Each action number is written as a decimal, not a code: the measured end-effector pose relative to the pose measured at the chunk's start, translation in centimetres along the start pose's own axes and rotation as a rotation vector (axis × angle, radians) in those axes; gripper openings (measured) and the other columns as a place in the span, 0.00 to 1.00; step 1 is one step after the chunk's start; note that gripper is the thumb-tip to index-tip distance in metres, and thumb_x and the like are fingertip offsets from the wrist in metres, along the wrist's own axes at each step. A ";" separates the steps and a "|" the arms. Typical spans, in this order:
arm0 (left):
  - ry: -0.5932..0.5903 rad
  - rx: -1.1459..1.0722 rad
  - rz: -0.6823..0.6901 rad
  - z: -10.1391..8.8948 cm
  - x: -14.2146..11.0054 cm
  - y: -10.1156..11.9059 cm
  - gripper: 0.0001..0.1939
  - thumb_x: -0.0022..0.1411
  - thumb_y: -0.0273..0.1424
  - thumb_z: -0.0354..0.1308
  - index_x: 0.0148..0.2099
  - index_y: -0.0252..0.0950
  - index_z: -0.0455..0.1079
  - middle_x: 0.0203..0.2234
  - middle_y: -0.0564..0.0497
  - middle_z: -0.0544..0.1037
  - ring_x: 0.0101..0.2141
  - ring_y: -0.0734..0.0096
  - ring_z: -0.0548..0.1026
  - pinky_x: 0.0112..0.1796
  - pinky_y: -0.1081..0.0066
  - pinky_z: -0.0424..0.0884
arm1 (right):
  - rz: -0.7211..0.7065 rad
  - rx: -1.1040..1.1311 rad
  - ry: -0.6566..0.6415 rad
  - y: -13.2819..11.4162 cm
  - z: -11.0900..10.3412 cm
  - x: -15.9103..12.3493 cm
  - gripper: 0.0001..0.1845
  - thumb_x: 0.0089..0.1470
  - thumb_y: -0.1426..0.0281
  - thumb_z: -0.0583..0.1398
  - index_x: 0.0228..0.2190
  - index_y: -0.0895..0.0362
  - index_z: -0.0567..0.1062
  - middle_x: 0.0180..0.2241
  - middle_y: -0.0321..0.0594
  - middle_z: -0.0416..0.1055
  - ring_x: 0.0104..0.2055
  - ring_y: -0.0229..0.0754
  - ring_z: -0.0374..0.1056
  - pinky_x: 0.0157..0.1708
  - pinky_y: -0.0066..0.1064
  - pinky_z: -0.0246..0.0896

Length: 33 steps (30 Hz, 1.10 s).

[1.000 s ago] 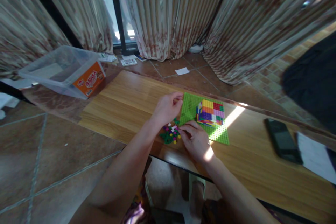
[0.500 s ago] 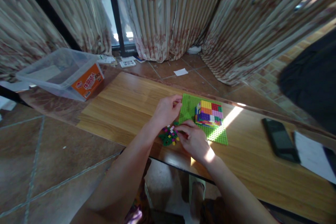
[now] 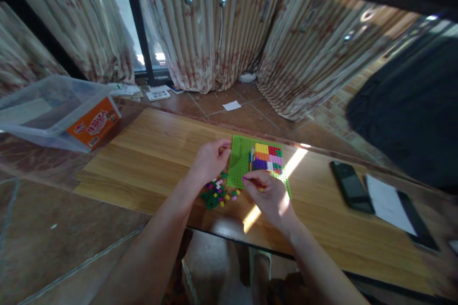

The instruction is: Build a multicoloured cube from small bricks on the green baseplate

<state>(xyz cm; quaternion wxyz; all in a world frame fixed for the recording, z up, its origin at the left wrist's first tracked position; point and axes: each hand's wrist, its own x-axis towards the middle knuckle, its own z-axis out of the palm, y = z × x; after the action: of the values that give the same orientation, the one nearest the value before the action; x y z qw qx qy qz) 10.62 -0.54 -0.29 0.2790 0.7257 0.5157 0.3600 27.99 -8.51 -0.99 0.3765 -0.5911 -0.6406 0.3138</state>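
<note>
Pinched in the fingertips of my right hand is a small magenta toy brick, held over the front part of the green baseplate. A block of multicoloured bricks stands on the plate, just beyond that hand. My left hand is at the plate's left edge, fingers curled and thumb near the index finger; what they grip, if anything, cannot be made out. Between my forearms lies a pile of small loose bricks, green, yellow, white and magenta.
All this is on a wooden table. To the right lie a black phone and a white paper over a dark flat item. A clear plastic bin with an orange label stands at the left. Curtains hang beyond.
My right hand has moved from the loose bricks to above the baseplate's front, with a magenta brick at its fingertips. My left hand stays by the plate's edge. The whole view has shifted.
</note>
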 end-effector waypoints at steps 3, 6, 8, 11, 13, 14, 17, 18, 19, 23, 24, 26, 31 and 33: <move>-0.013 0.007 -0.014 0.1 0.1 0.2 0.14 0.60 0.29 0.52 0.47 0.35 0.72 0.39 0.47 0.80 0.35 0.70 0.78 0.39 0.70 0.74 | 0.124 0.251 0.024 0.4 -1.7 0.0 0.08 0.45 0.65 0.64 0.27 0.57 0.77 0.24 0.36 0.74 0.26 0.37 0.69 0.26 0.29 0.66; -0.043 0.011 -0.029 0.3 0.1 0.5 0.14 0.60 0.29 0.52 0.47 0.34 0.72 0.39 0.46 0.80 0.36 0.69 0.78 0.39 0.69 0.74 | 0.181 0.366 0.052 1.0 -3.5 0.2 0.09 0.41 0.65 0.66 0.26 0.58 0.77 0.21 0.35 0.72 0.23 0.36 0.67 0.23 0.28 0.66; -0.059 0.007 -0.022 0.6 0.2 0.5 0.15 0.60 0.29 0.52 0.48 0.34 0.72 0.39 0.46 0.80 0.36 0.68 0.78 0.40 0.69 0.74 | 0.216 0.366 0.121 1.4 -4.8 0.4 0.12 0.39 0.64 0.67 0.26 0.58 0.77 0.24 0.37 0.74 0.25 0.37 0.68 0.24 0.29 0.68; -0.059 0.007 -0.008 1.0 0.3 0.4 0.16 0.60 0.29 0.52 0.50 0.33 0.71 0.40 0.45 0.80 0.37 0.68 0.78 0.41 0.68 0.73 | 0.249 0.345 0.254 2.1 -6.2 0.7 0.13 0.36 0.63 0.68 0.26 0.58 0.77 0.27 0.38 0.75 0.27 0.38 0.69 0.25 0.30 0.68; -0.060 0.015 -0.005 1.2 0.3 0.4 0.16 0.60 0.29 0.52 0.50 0.33 0.71 0.39 0.44 0.80 0.38 0.67 0.78 0.41 0.68 0.73 | 0.239 0.342 0.322 2.6 -6.6 0.9 0.13 0.35 0.64 0.68 0.25 0.58 0.78 0.25 0.37 0.74 0.26 0.37 0.69 0.25 0.30 0.67; -0.064 0.022 -0.003 1.3 0.3 0.4 0.16 0.60 0.29 0.52 0.50 0.33 0.71 0.40 0.44 0.80 0.37 0.67 0.78 0.41 0.68 0.73 | 0.225 0.335 0.342 2.8 -6.7 1.0 0.12 0.35 0.64 0.68 0.24 0.58 0.78 0.24 0.36 0.74 0.26 0.38 0.69 0.26 0.31 0.67; -0.081 0.043 0.003 1.4 0.3 0.4 0.16 0.60 0.29 0.52 0.49 0.33 0.71 0.39 0.44 0.80 0.37 0.67 0.78 0.41 0.67 0.73 | 0.159 0.267 0.355 3.3 -6.3 1.2 0.11 0.35 0.65 0.67 0.24 0.57 0.77 0.24 0.38 0.75 0.26 0.39 0.70 0.28 0.33 0.66; -0.086 0.050 0.002 1.5 0.3 0.5 0.16 0.60 0.29 0.52 0.49 0.33 0.72 0.39 0.44 0.80 0.37 0.67 0.78 0.40 0.67 0.74 | 0.137 0.216 0.349 3.4 -6.1 1.2 0.10 0.37 0.64 0.67 0.24 0.57 0.78 0.24 0.38 0.75 0.26 0.39 0.70 0.28 0.33 0.66; -0.089 0.056 0.000 1.5 0.3 0.5 0.15 0.60 0.29 0.52 0.49 0.33 0.72 0.39 0.44 0.80 0.37 0.66 0.78 0.40 0.67 0.74 | 0.123 0.148 0.349 3.4 -5.9 1.2 0.10 0.39 0.64 0.66 0.25 0.57 0.78 0.25 0.38 0.76 0.26 0.39 0.69 0.28 0.33 0.65; -0.093 0.075 -0.001 1.5 0.3 0.6 0.15 0.60 0.29 0.52 0.48 0.33 0.72 0.39 0.45 0.80 0.37 0.66 0.78 0.40 0.67 0.74 | 0.135 -0.147 0.395 3.4 -5.3 1.2 0.10 0.44 0.63 0.63 0.29 0.56 0.78 0.24 0.37 0.75 0.23 0.38 0.66 0.24 0.30 0.61; -0.093 0.077 0.001 1.5 0.3 0.6 0.15 0.60 0.29 0.52 0.48 0.33 0.72 0.40 0.45 0.80 0.37 0.67 0.78 0.40 0.68 0.73 | 0.136 -0.179 0.409 3.4 -5.2 1.2 0.11 0.44 0.62 0.63 0.29 0.55 0.78 0.24 0.37 0.75 0.23 0.38 0.66 0.24 0.30 0.61; -0.094 0.082 0.009 1.5 0.3 0.6 0.15 0.60 0.29 0.52 0.49 0.34 0.71 0.40 0.45 0.80 0.37 0.67 0.78 0.41 0.68 0.73 | 0.109 -0.207 0.422 3.4 -5.0 1.2 0.11 0.45 0.61 0.62 0.28 0.55 0.78 0.25 0.37 0.75 0.23 0.38 0.66 0.24 0.30 0.61; -0.093 0.096 0.017 1.2 0.2 0.5 0.16 0.61 0.29 0.51 0.50 0.34 0.71 0.40 0.45 0.80 0.38 0.66 0.78 0.41 0.68 0.73 | 0.036 -0.261 0.408 3.6 -5.0 1.2 0.11 0.46 0.59 0.62 0.28 0.54 0.77 0.25 0.36 0.75 0.24 0.38 0.66 0.27 0.31 0.62; -0.089 0.100 0.020 1.2 0.1 0.5 0.16 0.61 0.29 0.51 0.50 0.34 0.71 0.40 0.45 0.80 0.38 0.66 0.78 0.40 0.68 0.73 | 0.043 -0.272 0.397 3.6 -5.2 1.2 0.12 0.46 0.59 0.61 0.28 0.54 0.77 0.25 0.37 0.75 0.24 0.38 0.66 0.27 0.31 0.62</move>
<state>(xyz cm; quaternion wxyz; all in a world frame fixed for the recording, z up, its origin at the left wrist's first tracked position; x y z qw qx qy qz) 11.87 -0.65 -0.54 0.2612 0.7592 0.5128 0.3040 34.27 -7.18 -1.26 0.4053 -0.7000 -0.5776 0.1101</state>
